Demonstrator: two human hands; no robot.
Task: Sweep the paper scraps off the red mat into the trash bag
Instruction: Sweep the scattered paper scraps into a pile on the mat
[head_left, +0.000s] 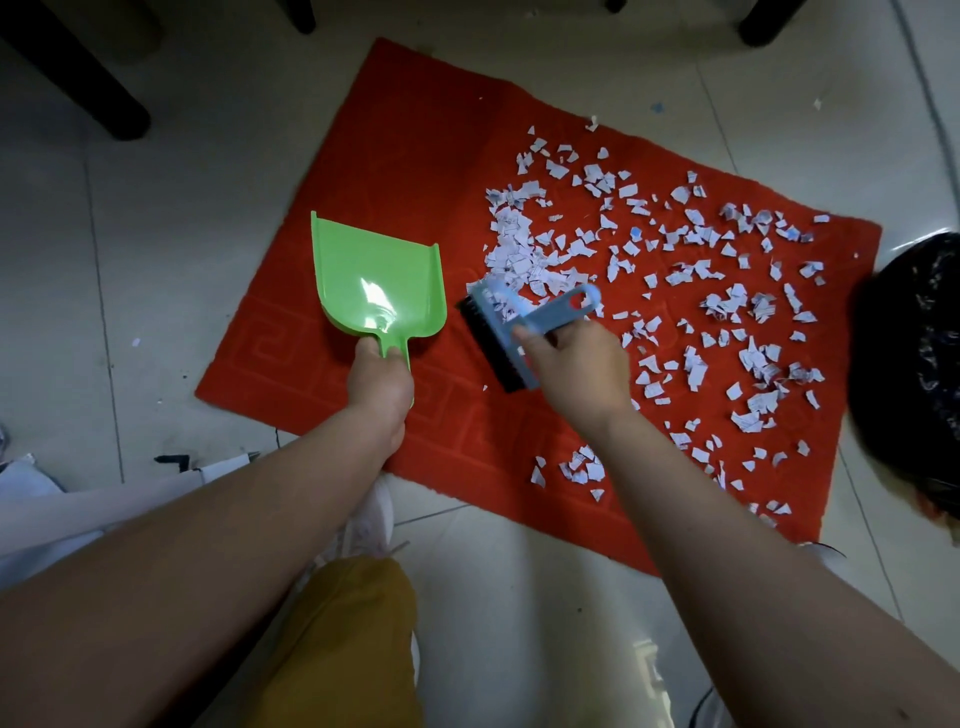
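A red mat lies on the tiled floor, its right half strewn with several white paper scraps. My left hand grips the handle of a green dustpan, which lies on the mat's left part with its mouth pointing away from me. My right hand grips a blue hand brush with black bristles, held just right of the dustpan at the left edge of the scraps. A black trash bag sits at the mat's right end.
Dark furniture legs stand at the far left, and another at the far right. White paper or cloth lies on the floor at the near left. My knee in yellow trousers is below, beside a white shoe.
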